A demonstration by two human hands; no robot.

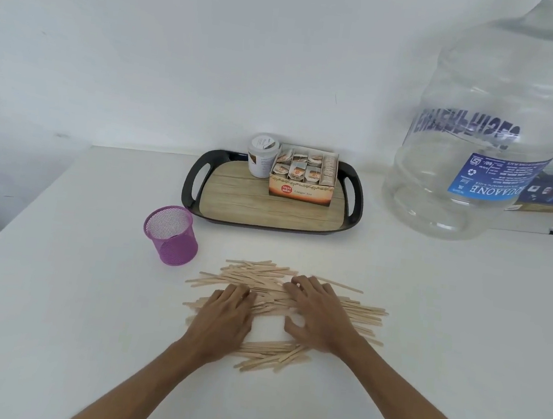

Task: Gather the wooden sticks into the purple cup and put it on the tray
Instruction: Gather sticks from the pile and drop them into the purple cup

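Head view, white table [69,289]. Wooden sticks [353,312] lie scattered flat in a loose pile near the middle of the surface, mostly running left-right, a smaller bunch lying closer to the near edge under and between the wrists.

Left hand [221,320] palm down on the left part of the pile, fingers spread and fairly straight, pressing flat on the sticks; not curled round any. Sticks poke out to the left of it and beyond its fingertips.

Right hand [316,317] palm down on the middle-right part of the pile, fingers bent and clawed onto the sticks, thumb tucked toward the bare patch between the hands. Whether it actually pinches any stick: cannot tell. Sticks extend out right of it and beyond the fingertips toward the far edge.

Purple cup [172,235], mesh, upright, open end up, stands on the surface left of and beyond the pile, apart from both hands, just off the tray's near-left corner. No sticks visible inside.

Tray [195,179], black with handles and wood-look floor, sits toward the far edge by the wall. On its far-right part: open tea box [299,191] and a white jar [262,156] just left of the box.

Large clear water bottle [484,129] at the far-right of the surface.
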